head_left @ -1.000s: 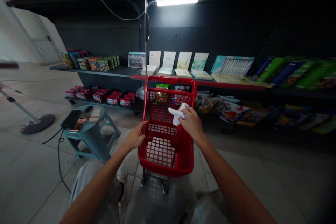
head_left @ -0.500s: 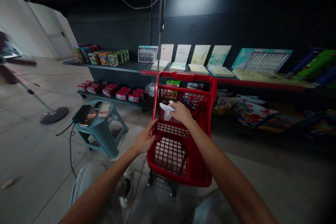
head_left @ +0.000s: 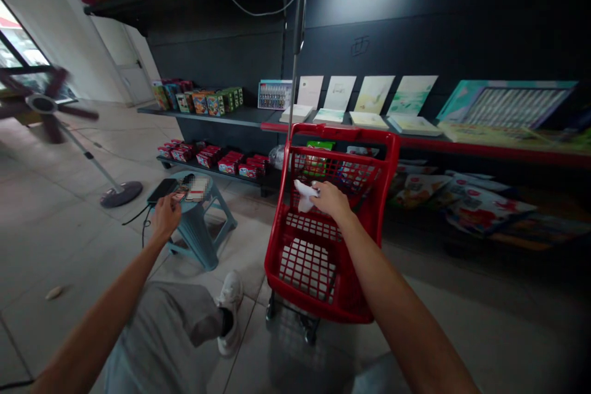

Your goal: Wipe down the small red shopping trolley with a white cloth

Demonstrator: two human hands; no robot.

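Observation:
A small red wire-mesh shopping cart point(head_left: 344, 133) stands on wheels in front of me. My right hand point(head_left: 331, 200) is inside its upper part, pressing a crumpled white cloth point(head_left: 305, 196) against the mesh. Off to the left, my left hand point(head_left: 166, 217) hangs in the air with its fingers apart, holding nothing. It is nearest a teal plastic stool point(head_left: 196, 240), whose top carries a black phone-like device point(head_left: 162, 191) just beyond my fingertips. Whether the fingers touch the device is hard to tell.
Dark shelves of boxes, books and picture packs point(head_left: 480, 212) run behind the cart. A lamp pole point(head_left: 295, 61) rises behind it. To the left, a standing fan point(head_left: 44, 103) spins, and a black cable point(head_left: 143, 225) runs along the tiled floor.
My left hand has left the cart's side and moved left over the stool. My right hand stays in the cart with the cloth. The whole view has turned left.

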